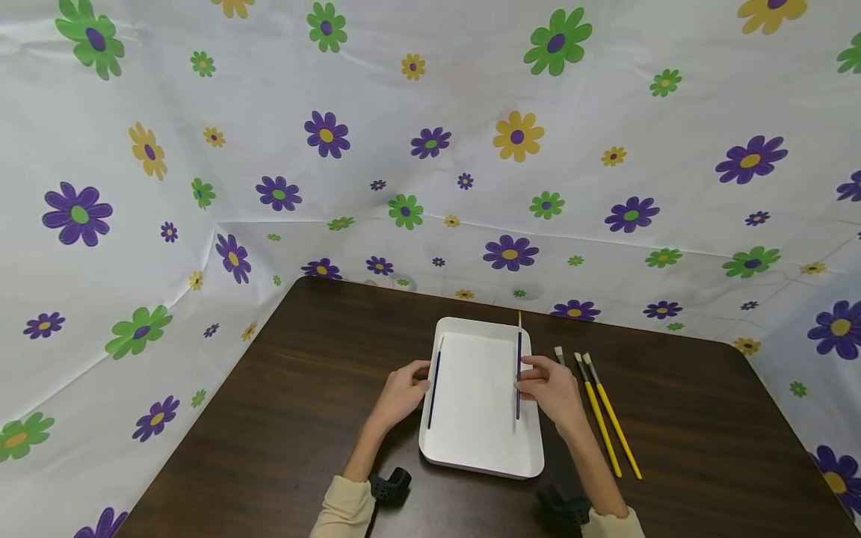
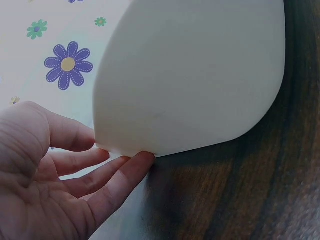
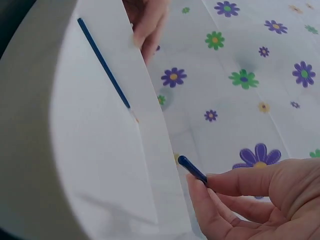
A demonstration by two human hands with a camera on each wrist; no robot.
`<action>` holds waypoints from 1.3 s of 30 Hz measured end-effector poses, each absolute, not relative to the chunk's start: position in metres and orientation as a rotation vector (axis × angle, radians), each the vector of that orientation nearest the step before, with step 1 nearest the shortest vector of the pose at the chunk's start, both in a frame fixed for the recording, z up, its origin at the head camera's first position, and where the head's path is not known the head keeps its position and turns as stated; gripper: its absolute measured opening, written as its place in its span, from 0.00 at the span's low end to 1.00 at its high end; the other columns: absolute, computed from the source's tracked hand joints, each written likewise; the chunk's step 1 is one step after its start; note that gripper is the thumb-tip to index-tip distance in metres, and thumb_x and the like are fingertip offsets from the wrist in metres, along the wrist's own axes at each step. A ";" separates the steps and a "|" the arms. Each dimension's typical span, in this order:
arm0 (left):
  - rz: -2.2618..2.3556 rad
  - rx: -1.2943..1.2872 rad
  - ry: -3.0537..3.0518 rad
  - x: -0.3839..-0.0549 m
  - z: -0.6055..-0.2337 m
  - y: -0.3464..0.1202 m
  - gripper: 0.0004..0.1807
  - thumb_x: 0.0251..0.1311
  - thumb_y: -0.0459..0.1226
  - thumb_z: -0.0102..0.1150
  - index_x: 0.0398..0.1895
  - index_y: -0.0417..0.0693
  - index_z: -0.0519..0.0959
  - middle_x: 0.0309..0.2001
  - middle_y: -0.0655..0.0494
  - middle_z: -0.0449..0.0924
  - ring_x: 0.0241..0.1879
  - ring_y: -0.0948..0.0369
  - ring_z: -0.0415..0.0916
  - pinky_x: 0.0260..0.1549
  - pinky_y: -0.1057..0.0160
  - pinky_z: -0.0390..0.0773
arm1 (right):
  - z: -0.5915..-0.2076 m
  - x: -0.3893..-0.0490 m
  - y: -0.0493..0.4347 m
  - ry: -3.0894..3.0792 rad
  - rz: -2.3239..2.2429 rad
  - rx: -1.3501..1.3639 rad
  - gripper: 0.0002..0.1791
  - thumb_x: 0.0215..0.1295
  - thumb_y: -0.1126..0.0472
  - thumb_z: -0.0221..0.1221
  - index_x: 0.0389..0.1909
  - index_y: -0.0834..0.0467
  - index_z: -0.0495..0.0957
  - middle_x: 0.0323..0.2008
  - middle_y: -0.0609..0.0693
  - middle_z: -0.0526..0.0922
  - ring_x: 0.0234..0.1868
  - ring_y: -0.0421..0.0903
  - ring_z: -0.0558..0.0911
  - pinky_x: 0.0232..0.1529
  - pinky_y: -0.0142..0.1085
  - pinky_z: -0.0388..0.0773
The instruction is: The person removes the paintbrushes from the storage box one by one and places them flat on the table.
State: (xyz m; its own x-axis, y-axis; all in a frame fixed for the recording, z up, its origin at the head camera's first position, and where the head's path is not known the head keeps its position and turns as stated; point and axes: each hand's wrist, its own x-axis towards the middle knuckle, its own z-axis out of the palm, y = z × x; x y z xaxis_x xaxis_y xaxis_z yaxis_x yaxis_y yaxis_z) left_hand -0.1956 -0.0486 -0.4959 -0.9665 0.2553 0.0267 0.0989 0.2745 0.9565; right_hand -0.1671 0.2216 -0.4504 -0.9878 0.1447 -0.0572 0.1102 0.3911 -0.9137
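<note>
A white rectangular tray lies on the dark table, and my left hand grips its left rim between thumb and fingers. Inside the tray, along that left side, is a thin dark blue paintbrush; its bristle end points away from me. My right hand pinches a second thin blue paintbrush over the tray's right side, bristles pointing away. In the right wrist view the rounded handle end of this paintbrush sticks out from between thumb and fingers.
Right of the tray lie two yellow-handled flat paintbrushes. Another pale-bristled brush is beside them, mostly hidden by my right hand. A flowered white sheet hangs behind the wooden table.
</note>
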 end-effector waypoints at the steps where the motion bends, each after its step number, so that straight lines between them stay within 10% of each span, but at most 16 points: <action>1: 1.782 0.336 2.401 -0.196 -0.496 -0.049 0.21 0.68 0.26 0.54 0.63 0.28 0.76 0.52 0.34 0.82 0.44 0.46 0.86 0.31 0.55 0.86 | -0.450 -0.166 0.224 -2.592 1.698 -0.246 0.24 0.64 0.75 0.65 0.61 0.74 0.76 0.40 0.66 0.84 0.35 0.52 0.87 0.35 0.34 0.85; 39: 1.764 0.355 2.421 -0.196 -0.497 -0.049 0.20 0.70 0.27 0.53 0.62 0.28 0.77 0.53 0.33 0.82 0.44 0.47 0.87 0.31 0.58 0.86 | -0.477 -0.155 0.270 -2.803 1.359 -0.197 0.24 0.57 0.80 0.60 0.57 0.79 0.74 0.29 0.60 0.84 0.26 0.54 0.87 0.27 0.38 0.85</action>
